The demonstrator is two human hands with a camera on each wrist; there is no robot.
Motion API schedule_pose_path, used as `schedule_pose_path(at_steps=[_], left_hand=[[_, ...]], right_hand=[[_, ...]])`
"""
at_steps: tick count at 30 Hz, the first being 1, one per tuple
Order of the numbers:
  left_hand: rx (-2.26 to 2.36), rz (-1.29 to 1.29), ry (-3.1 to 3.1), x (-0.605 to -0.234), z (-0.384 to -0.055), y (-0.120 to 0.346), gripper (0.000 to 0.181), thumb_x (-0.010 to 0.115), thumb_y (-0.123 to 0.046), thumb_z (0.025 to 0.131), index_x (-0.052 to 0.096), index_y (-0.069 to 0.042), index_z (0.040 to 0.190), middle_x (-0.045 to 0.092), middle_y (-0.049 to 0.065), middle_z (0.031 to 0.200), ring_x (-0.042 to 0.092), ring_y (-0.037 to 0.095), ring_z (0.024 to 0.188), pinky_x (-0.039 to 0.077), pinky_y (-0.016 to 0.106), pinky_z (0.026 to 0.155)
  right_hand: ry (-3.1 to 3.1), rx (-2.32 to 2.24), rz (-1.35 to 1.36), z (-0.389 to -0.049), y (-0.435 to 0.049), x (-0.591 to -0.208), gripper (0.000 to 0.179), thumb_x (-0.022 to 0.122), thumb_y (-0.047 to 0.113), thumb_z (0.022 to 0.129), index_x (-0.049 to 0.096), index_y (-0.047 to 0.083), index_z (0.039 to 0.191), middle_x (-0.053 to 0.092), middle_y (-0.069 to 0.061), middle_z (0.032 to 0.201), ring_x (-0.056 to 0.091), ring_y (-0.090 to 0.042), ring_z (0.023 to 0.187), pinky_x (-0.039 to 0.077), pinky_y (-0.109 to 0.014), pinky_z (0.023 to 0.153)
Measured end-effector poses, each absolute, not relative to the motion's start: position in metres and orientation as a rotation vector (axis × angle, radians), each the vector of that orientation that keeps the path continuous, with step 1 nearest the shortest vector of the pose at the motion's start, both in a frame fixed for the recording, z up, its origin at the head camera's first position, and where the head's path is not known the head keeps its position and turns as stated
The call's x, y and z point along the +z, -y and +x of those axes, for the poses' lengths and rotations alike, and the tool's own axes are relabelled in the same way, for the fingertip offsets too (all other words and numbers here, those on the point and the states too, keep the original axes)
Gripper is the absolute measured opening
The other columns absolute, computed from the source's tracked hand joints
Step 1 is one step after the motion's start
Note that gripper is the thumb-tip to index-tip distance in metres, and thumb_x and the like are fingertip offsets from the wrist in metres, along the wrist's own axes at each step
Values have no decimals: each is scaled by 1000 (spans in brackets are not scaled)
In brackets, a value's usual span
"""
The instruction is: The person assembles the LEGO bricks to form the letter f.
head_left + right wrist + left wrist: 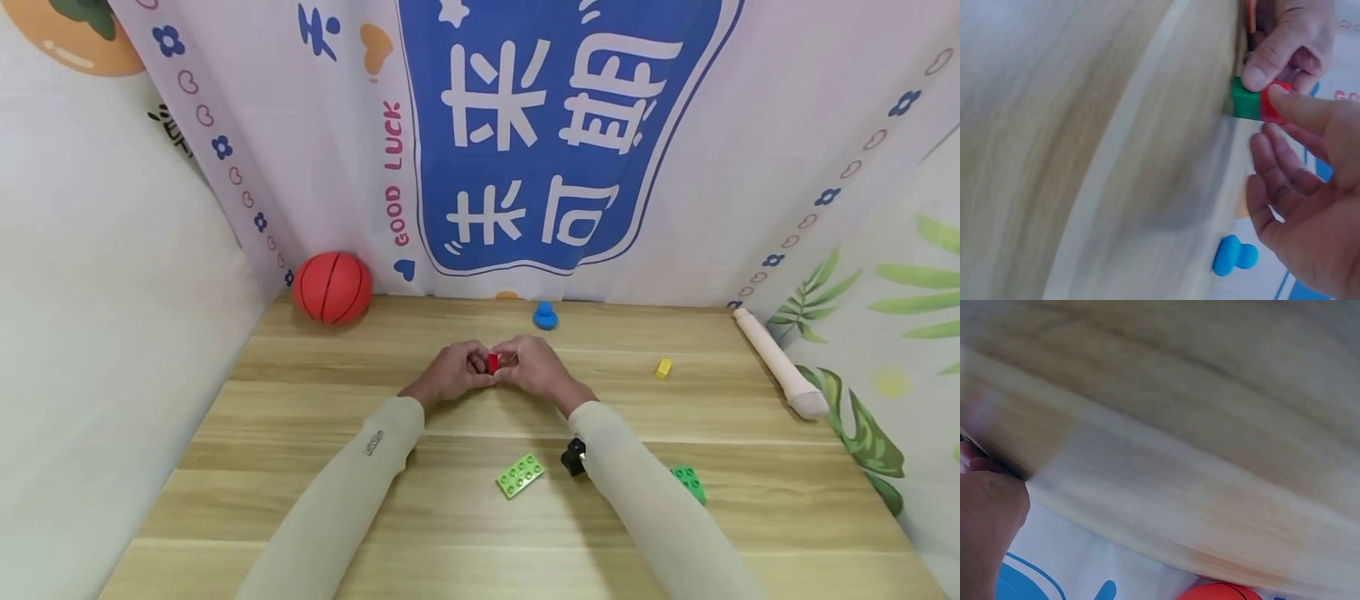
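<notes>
Both hands meet over the middle of the table. My right hand (1316, 169) pinches a small red block (1272, 111) between thumb and finger, its other fingers loosely bent. Against the red block sits a small green block (1246, 99), with the thumb of my left hand (1291, 47) pressed on it. In the head view the left hand (459, 371) and right hand (534, 367) face each other, red showing between their fingertips and the green block hidden. At the left edge of the left wrist view only part of the left hand (991, 519) appears.
A light green brick (520, 476) lies nearer on the wooden table (315, 467). The right sleeve partly covers a black object (573, 457) and a green brick (690, 482). Farther out are a red ball (332, 288), blue knob-shaped piece (545, 316), yellow block (663, 367) and pale tube (780, 362).
</notes>
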State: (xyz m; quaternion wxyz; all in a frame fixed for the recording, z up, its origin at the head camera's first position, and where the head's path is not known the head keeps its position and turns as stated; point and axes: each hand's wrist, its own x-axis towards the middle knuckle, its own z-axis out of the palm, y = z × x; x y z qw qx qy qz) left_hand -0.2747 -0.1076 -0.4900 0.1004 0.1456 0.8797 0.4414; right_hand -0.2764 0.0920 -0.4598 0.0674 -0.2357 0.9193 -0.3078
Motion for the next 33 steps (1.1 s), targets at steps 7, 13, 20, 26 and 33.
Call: schedule_pose_path(at_steps=[7,13,20,26,33], left_hand=[[1307,424,-2592,-487,-277,106,31,86,-9,92,70,-5,119,71,9,104,63,18,91,55,25,84],[1303,443,-2603,-488,-277,108,30,86,-9,91,70,-5,116,72,9,102,62,17,89,53,24,81],[1308,443,-2605,-492,-275,108,30,86,-11,92,70,-6,116,72,9,101,63,16,86,53,23,78],[1312,435,-2612,-492,-274,108,30,87,-12,92,70,-6,116,72,9,100,63,15,85,53,23,77],[1317,402,-2610,-489,-271,108,29,87,-11,92,71,-7,116,72,9,102,63,17,87,54,25,80]], right_hand=[[-2730,-742,-785,-251,-111,-443,46,79,15,99,67,4,141,73,-14,122,69,-27,112,58,-45,102],[-2565,-624,-999,-211,-131,-438,33,82,17,96,74,4,126,74,-9,124,70,-25,114,58,-42,102],[-2367,-638,-1052,-173,-141,-447,47,91,25,88,73,14,130,68,1,126,64,-14,113,54,-32,103],[-2412,-642,-1054,-158,-141,-452,41,92,18,86,75,18,123,63,6,121,60,-7,111,54,-29,102],[-2476,-614,-1096,-157,-140,-461,33,91,16,87,76,19,116,67,8,116,60,-4,106,55,-30,100]])
